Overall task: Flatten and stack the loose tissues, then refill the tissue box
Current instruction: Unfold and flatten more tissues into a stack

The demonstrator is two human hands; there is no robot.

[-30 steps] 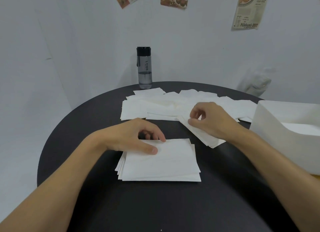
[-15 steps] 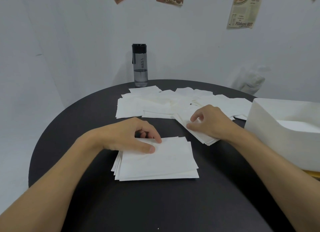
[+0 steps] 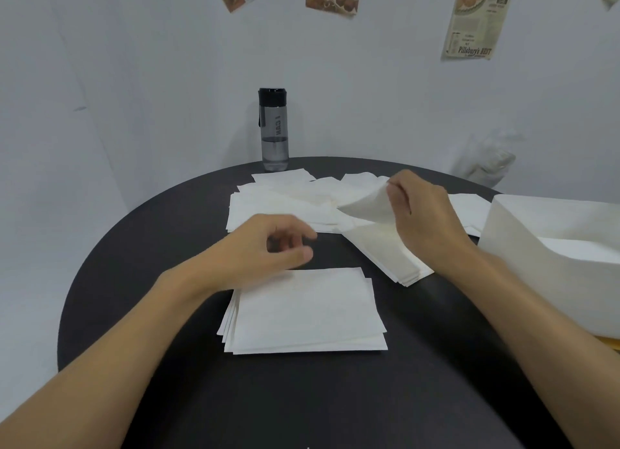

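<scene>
Near on the bench (image 3: 335,398): squared tissue stack (image 3: 305,311)
Left hand (image 3: 268,247): loosely curled, holding nothing
Right hand (image 3: 426,213): pinching a lifted tissue (image 3: 367,207)

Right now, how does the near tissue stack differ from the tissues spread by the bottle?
The near stack is compact, edges nearly aligned; the spread tissues overlap loosely. The near stack covers little table; the spread tissues cover a wide strip. Both are white and lie flat.

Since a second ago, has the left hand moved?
Yes. The left hand has lifted off the near stack, shifting past its far edge toward the water bottle.
</scene>
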